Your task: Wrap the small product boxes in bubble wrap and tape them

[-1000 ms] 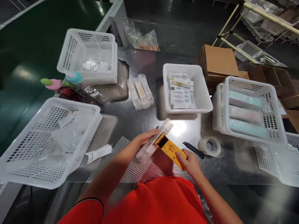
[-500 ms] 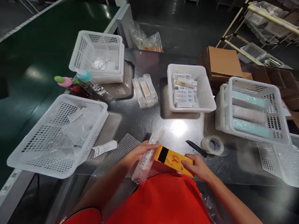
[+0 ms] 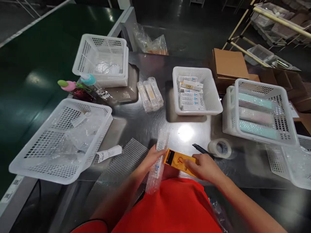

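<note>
Lit from above, harsh glare mid worktop (image 3: 136, 126), shadow beside the middle basket (image 3: 199, 112), dim floor (image 3: 187, 38), wide-angle bending at edges, lower right hazy.

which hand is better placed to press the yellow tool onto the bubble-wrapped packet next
Probably the right hand: it grips the yellow tool, whose dark-banded end points toward the bubble-wrapped packet, while the left hand holds that packet.

Yellow, black-banded device (image 3: 179, 161); clear, bubbled package (image 3: 155, 176); red shirt (image 3: 170, 207).

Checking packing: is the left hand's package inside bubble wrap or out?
Inside: clear bubble wrap covers the package, its blue print showing through.
</note>
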### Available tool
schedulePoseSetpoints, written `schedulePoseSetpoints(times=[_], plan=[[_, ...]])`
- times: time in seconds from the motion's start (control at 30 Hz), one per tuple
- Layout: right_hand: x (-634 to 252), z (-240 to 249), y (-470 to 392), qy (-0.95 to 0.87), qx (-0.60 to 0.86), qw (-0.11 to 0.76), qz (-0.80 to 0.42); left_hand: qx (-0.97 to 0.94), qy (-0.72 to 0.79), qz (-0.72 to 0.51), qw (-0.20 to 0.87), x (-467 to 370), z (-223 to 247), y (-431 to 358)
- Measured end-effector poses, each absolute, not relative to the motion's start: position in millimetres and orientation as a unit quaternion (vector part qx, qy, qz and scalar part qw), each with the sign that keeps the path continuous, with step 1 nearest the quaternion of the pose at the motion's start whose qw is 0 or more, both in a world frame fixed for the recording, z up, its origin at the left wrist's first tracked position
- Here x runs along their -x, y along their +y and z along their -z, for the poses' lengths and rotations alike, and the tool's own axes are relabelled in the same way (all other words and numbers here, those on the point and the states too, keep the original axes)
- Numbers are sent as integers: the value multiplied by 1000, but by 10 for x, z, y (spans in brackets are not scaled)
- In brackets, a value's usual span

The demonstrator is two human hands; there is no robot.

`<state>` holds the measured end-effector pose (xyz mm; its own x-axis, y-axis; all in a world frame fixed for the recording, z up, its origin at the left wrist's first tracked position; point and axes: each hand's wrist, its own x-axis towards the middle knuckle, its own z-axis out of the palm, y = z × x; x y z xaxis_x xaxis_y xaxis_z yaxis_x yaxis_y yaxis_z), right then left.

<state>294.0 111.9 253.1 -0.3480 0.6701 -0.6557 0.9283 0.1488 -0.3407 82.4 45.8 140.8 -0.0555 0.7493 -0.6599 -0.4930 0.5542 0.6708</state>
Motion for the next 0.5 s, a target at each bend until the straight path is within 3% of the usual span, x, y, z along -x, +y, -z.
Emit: schedulePoseSetpoints(times=[0.33,0.5], plan=[[-2858,-2954,1461,756,-516,256,311,-137,506,-439,730,-909,-1553,398],[-2886,-2906,1550,738,-532,284,302,-124,511,-440,728,-955,-1792,399]])
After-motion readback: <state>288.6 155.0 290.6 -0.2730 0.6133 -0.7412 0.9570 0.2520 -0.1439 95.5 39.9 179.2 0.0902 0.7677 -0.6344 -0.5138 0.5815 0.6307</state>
